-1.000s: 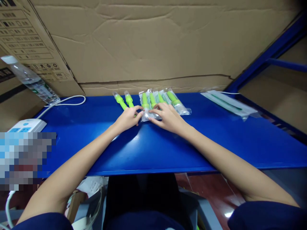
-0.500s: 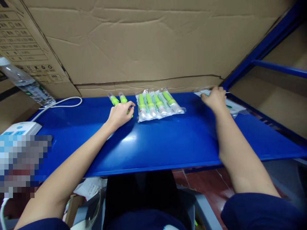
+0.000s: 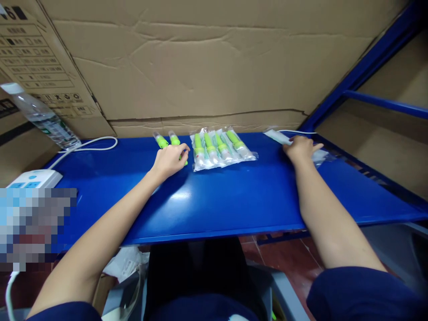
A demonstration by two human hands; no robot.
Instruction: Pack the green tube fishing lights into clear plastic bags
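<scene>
My left hand [image 3: 171,160] is curled over the lower ends of two lime-green tubes with clear caps. The upper ends of the left tube [image 3: 162,141] and the right tube [image 3: 174,139] show past my knuckles, and some green shows between my fingers. Just right of it lies a row of several similar green tubes in clear plastic sleeves [image 3: 219,149]. At the right end of the table my right hand [image 3: 301,150] is on flat white-and-clear plastic bags [image 3: 276,135], its fingers bent down on them and one finger sticking out to the right. Its fingertips are partly hidden.
The blue table [image 3: 214,200] backs onto a cardboard wall [image 3: 207,67]. At left are a tilted water bottle [image 3: 50,122], a white cable [image 3: 100,148] and a power strip [image 3: 36,178]. A blue metal frame [image 3: 334,96] stands at right.
My right hand has shifted slightly left and down over the plastic bags, and one finger now sticks out. The left hand stays over the tubes. The camera view has tilted a little.
</scene>
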